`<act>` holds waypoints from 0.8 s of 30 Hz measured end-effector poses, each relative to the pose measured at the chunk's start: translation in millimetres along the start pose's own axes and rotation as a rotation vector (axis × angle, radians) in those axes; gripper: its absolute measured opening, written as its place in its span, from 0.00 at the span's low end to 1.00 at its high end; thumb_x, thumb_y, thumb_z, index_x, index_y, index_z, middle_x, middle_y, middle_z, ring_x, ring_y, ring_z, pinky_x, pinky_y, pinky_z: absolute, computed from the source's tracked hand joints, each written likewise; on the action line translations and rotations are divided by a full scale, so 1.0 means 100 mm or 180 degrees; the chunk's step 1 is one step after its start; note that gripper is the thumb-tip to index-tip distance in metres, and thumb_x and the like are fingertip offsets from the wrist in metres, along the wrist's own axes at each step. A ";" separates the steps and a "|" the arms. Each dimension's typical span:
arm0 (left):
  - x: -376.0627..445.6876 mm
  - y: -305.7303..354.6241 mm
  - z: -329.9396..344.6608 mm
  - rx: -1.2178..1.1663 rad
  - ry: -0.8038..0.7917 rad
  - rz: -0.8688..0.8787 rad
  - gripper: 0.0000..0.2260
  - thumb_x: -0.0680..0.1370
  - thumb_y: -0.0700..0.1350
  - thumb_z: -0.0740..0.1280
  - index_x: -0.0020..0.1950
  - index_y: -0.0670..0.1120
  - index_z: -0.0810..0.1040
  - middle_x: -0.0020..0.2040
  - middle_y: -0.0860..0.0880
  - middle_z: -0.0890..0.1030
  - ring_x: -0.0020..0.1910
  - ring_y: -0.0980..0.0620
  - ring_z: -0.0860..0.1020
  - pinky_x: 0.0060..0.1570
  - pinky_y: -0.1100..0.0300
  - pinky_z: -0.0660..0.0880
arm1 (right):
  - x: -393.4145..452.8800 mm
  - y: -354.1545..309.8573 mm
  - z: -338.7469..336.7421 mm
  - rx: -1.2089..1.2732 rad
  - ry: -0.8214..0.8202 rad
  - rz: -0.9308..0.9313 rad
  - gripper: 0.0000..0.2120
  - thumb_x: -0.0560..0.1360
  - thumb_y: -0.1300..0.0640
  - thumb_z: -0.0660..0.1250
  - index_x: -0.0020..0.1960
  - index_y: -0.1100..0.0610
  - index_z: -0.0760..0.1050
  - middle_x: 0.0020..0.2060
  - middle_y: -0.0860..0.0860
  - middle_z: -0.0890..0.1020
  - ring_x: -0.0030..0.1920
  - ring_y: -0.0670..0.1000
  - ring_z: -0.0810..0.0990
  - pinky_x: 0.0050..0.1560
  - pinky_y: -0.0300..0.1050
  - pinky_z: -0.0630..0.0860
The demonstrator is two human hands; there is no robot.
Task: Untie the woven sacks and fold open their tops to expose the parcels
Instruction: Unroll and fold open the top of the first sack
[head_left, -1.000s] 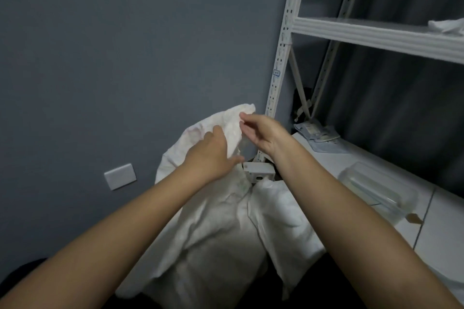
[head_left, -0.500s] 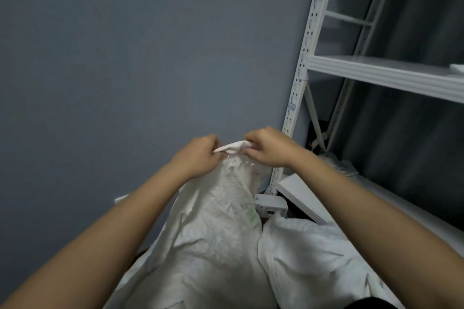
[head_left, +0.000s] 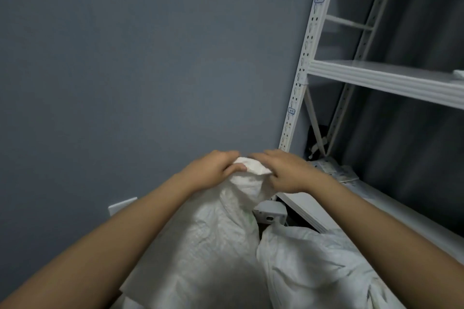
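A grey wall (head_left: pixel 150 57) fills most of the view, with a white rack (head_left: pixel 298 88) standing at its right edge in front of a dark curtain (head_left: pixel 414 145). One shelf (head_left: pixel 376 80) of the rack crosses the upper right, a small pale item at its far end too cut off to identify; a lower shelf (head_left: pixel 376 198) carries flat packets (head_left: pixel 334 170) near the post.

Below, two white woven sacks stand side by side against the wall. The left sack (head_left: pixel 213 241) rises to a gathered neck, its top (head_left: pixel 251 165) bunched and closed, so its contents cannot be seen. The right sack (head_left: pixel 313 266) slumps lower, just beside it, crumpled, its contents likewise hidden. A small white box (head_left: pixel 270 213) with a round hole sits between the sacks and the rack's foot. A white wall plate (head_left: pixel 120 206) shows beside the left forearm.

Both bare hands meet at the left sack's neck. The left hand (head_left: pixel 213 170) curls around the bunched top, thumb pressed across the fabric. The right hand (head_left: pixel 283 170) lies over the other side of the top, fingers bent over the fabric and slightly blurred.
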State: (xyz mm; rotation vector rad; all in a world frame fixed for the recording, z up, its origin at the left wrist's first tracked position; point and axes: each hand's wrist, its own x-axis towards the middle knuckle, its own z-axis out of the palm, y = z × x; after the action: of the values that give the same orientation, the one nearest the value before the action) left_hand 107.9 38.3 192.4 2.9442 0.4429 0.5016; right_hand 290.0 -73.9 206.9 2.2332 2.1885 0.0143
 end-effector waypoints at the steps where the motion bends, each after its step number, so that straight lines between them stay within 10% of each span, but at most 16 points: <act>1: 0.01 0.02 0.00 0.0352 0.0290 0.0248 0.11 0.80 0.52 0.59 0.49 0.45 0.73 0.46 0.47 0.78 0.46 0.47 0.77 0.42 0.55 0.72 | -0.03 0.00 0.00 0.0321 -0.0131 -0.0199 0.23 0.74 0.51 0.60 0.68 0.42 0.66 0.56 0.47 0.77 0.53 0.49 0.73 0.51 0.46 0.71; 3: 0.00 0.06 -0.02 0.0709 0.0585 0.0647 0.09 0.78 0.51 0.58 0.47 0.47 0.73 0.41 0.50 0.78 0.41 0.49 0.77 0.34 0.58 0.73 | -0.09 -0.02 0.03 0.0590 -0.0158 -0.0444 0.03 0.77 0.48 0.64 0.49 0.44 0.75 0.40 0.45 0.77 0.40 0.45 0.73 0.42 0.42 0.69; 5: -0.01 0.08 -0.01 0.0593 0.0433 0.0597 0.14 0.77 0.57 0.59 0.49 0.47 0.75 0.42 0.50 0.78 0.41 0.49 0.77 0.36 0.58 0.73 | -0.12 0.00 0.09 0.0633 0.0278 -0.0347 0.09 0.79 0.52 0.62 0.40 0.49 0.72 0.35 0.48 0.77 0.36 0.48 0.73 0.38 0.46 0.68; 10: -0.05 0.00 0.14 -0.0466 0.0092 -0.0814 0.17 0.75 0.58 0.67 0.54 0.45 0.76 0.48 0.48 0.80 0.48 0.47 0.77 0.45 0.53 0.73 | -0.25 0.05 0.18 -0.0005 0.0858 0.0055 0.19 0.80 0.56 0.57 0.70 0.47 0.67 0.55 0.52 0.80 0.52 0.57 0.79 0.50 0.52 0.75; 18: -0.09 0.14 0.02 -0.0323 0.0312 -0.0566 0.12 0.79 0.56 0.62 0.54 0.49 0.78 0.48 0.51 0.79 0.49 0.49 0.77 0.45 0.54 0.73 | -0.29 0.20 0.12 0.1570 0.0967 0.0265 0.18 0.80 0.59 0.56 0.65 0.47 0.75 0.59 0.47 0.81 0.60 0.47 0.78 0.62 0.45 0.73; 21: -0.01 0.14 -0.01 0.0921 0.0881 -0.0371 0.11 0.80 0.50 0.58 0.51 0.45 0.76 0.48 0.46 0.79 0.48 0.43 0.78 0.36 0.54 0.70 | -0.35 0.16 0.13 0.1186 0.0841 0.0242 0.22 0.78 0.52 0.53 0.67 0.35 0.68 0.48 0.50 0.85 0.45 0.50 0.82 0.48 0.51 0.79; 24: 0.04 0.21 0.04 0.0161 0.0821 -0.0704 0.08 0.80 0.47 0.58 0.55 0.45 0.70 0.49 0.45 0.78 0.44 0.43 0.77 0.37 0.52 0.71 | -0.40 0.15 0.13 0.0830 0.1003 0.0265 0.23 0.79 0.57 0.55 0.71 0.39 0.66 0.39 0.54 0.84 0.36 0.51 0.80 0.41 0.49 0.77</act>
State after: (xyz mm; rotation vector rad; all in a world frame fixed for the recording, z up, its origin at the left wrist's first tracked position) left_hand 118.7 19.6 193.6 2.8371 0.8094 0.8538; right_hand 304.1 -114.1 194.6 2.6225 2.3669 0.0933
